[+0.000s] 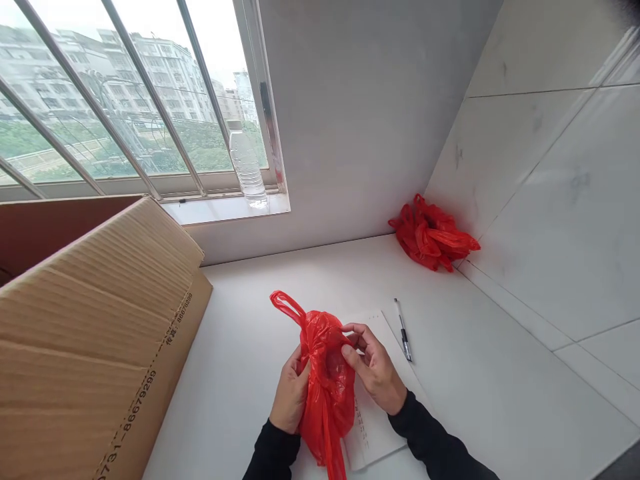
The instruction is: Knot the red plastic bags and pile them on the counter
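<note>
We judge this a handling step: left hand [290, 395] holds, right hand [376, 375] pinches gathered red plastic bag [330, 390]; next move needs steadiness.

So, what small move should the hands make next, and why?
Probably shift the right hand to where the held red plastic bag gathers and try loosening it: the plastic there looks bunched, perhaps knotted, while the left hand supports one side and the right only pinches the other.
</note>
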`<action>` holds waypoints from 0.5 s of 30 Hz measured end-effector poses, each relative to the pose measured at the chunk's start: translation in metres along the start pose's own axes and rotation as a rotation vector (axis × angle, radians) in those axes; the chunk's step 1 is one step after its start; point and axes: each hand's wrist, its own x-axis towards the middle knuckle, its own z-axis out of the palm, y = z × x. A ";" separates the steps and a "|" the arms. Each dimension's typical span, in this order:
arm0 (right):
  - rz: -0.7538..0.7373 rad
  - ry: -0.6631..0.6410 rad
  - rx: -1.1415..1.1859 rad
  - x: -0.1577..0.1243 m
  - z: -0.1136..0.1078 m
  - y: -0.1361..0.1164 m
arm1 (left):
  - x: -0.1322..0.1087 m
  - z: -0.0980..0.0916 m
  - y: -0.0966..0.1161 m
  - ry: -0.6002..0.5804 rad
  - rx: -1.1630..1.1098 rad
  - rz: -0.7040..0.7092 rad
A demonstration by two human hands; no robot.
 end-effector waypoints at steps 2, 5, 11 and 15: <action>0.023 -0.027 0.022 -0.001 0.002 -0.001 | 0.001 0.000 -0.001 -0.002 0.016 0.005; 0.046 0.000 0.025 0.000 0.002 0.001 | 0.002 0.000 -0.003 -0.019 0.066 0.001; 0.045 0.020 0.082 0.004 -0.005 0.003 | 0.000 -0.004 -0.006 -0.005 0.124 -0.017; 0.042 0.017 0.063 0.001 -0.006 0.003 | 0.000 -0.005 -0.008 0.018 0.106 -0.010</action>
